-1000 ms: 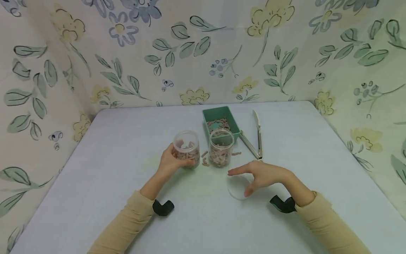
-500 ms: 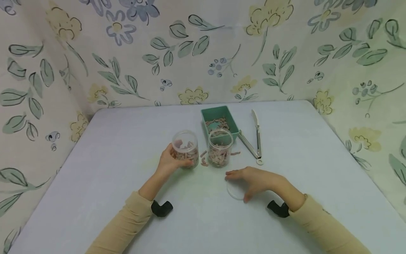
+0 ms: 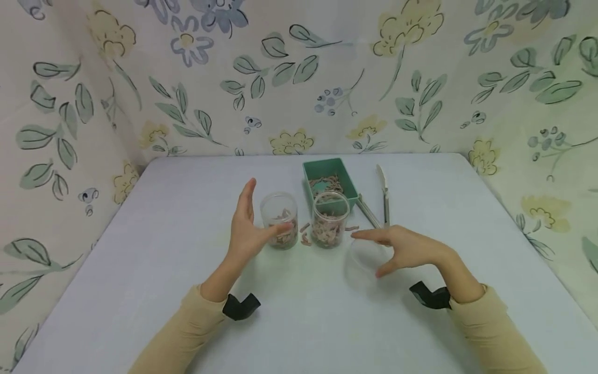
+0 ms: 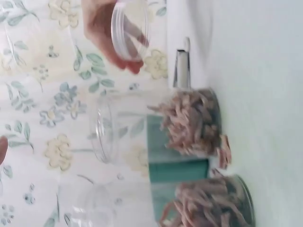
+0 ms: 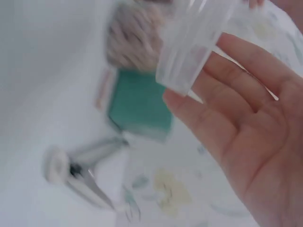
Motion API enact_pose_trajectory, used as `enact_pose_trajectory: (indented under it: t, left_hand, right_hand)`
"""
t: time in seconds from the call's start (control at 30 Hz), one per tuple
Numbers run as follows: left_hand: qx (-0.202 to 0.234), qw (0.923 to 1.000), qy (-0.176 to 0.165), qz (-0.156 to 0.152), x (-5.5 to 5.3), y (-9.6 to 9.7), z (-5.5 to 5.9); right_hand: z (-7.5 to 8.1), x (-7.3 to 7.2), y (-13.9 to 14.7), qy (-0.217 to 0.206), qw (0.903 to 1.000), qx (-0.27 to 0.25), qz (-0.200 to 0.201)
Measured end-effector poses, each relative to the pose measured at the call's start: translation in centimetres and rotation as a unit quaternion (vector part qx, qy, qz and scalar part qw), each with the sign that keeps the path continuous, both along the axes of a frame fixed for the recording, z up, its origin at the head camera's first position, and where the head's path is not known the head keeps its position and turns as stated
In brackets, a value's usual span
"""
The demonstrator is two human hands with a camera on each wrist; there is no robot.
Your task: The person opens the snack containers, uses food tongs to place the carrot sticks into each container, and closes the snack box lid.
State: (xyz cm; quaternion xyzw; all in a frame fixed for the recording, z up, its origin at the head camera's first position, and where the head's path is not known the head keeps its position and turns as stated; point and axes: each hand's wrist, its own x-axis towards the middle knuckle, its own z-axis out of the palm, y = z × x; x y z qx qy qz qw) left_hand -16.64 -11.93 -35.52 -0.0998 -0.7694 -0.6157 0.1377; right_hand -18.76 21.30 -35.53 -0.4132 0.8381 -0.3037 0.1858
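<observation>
My right hand [image 3: 408, 248] holds a clear screw-on lid [image 5: 191, 47] by its rim, raised off the table to the right of the jars. My left hand [image 3: 247, 234] is beside the left clear jar [image 3: 284, 236], fingers spread upward and thumb across the jar's front in the head view; its grip is loose of the jar. The second clear jar [image 3: 329, 234] stands close on the right. Both jars are upright, uncovered and partly filled with thin brownish strips [image 4: 187, 125].
Behind the jars sits a green tray [image 3: 349, 182] with more strips inside. Metal tongs [image 3: 385, 200] lie to its right, partly behind my right hand. A few loose strips [image 3: 306, 239] lie between and beside the jars. A floral curtain [image 3: 299, 104] hangs behind the table.
My right hand has picked up the lid from the table and lifted it, moving slightly right and away from me. My left hand has let go of the left jar, its fingers straightening upward.
</observation>
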Motion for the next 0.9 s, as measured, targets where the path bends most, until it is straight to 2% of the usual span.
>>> enact_pose_trajectory:
  t: [0.03, 0.1, 0.13, 0.17, 0.23, 0.27, 0.33, 0.43, 0.5, 0.57, 0.67, 0.77, 0.9]
  left_hand:
    - [0.020, 0.9992, 0.034, -0.010, 0.5, 0.5, 0.2]
    - [0.060, 0.9935, 0.084, -0.049, 1.5, 1.5, 0.3]
    - [0.074, 0.9896, 0.099, -0.075, 2.1, 2.1, 0.2]
    - [0.084, 0.9864, 0.099, -0.100, 2.6, 2.6, 0.1]
    - [0.092, 0.9824, 0.064, -0.149, 3.5, 3.5, -0.3]
    - [0.093, 0.9807, 0.031, -0.169, 3.8, 3.9, -0.5]
    - [0.092, 0.9769, -0.051, -0.186, 3.9, 4.7, -0.9]
    - [0.083, 0.9703, -0.161, -0.160, 3.2, 5.6, -1.6]
    - [0.082, 0.9678, -0.201, -0.126, 2.4, 6.3, -2.2]
    - [0.061, 0.9694, -0.219, -0.093, 1.5, 6.9, -2.8]
    - [0.020, 0.9708, -0.232, -0.059, 0.1, 7.9, -3.7]
    - [-0.008, 0.9684, -0.245, -0.046, -1.0, 8.6, -4.4]
    - [0.003, 0.9645, -0.261, -0.040, -2.2, 9.5, -4.8]
  right_hand:
    - [0.3, -0.2, 0.5, -0.002, 0.9998, -0.017, -0.008]
    - [1.0, -0.5, 1.3, -0.009, 0.9986, -0.044, -0.027]
    - [1.3, -0.7, 1.6, -0.014, 0.9977, -0.055, -0.038]
    - [1.5, -0.9, 1.9, -0.020, 0.9963, -0.067, -0.051]
    - [2.0, -1.4, 2.1, -0.035, 0.9922, -0.088, -0.081]
    - [2.2, -1.7, 2.1, -0.043, 0.9895, -0.096, -0.100]
    - [2.6, -2.3, 1.8, -0.055, 0.9822, -0.110, -0.142]
    - [3.0, -3.2, 0.9, -0.070, 0.9675, -0.126, -0.208]
    - [3.1, -3.6, 0.2, -0.077, 0.9567, -0.134, -0.247]
    - [3.1, -3.8, -0.5, -0.083, 0.9476, -0.143, -0.273]
    - [2.8, -3.9, -1.3, -0.089, 0.9405, -0.154, -0.290]
    - [2.5, -3.9, -1.9, -0.098, 0.9401, -0.162, -0.284]
    - [2.1, -3.9, -2.2, -0.100, 0.9443, -0.167, -0.265]
